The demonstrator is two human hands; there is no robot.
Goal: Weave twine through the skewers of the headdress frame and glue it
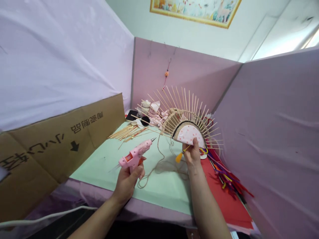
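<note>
Hands (pixel 127 183) apart, right one (pixel 192 155) higher

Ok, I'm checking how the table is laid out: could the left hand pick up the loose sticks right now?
Probably not as it is: the left hand is wrapped around the pink glue gun. The way itself looks free, though, across the green sheet to the loose sticks.

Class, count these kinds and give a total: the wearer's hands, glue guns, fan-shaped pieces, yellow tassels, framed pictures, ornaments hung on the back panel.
Hands: 2 (left hand, right hand)
Glue gun: 1
Fan-shaped piece: 1
Yellow tassel: 1
Framed picture: 1
Hung ornament: 1
Total: 7
</note>
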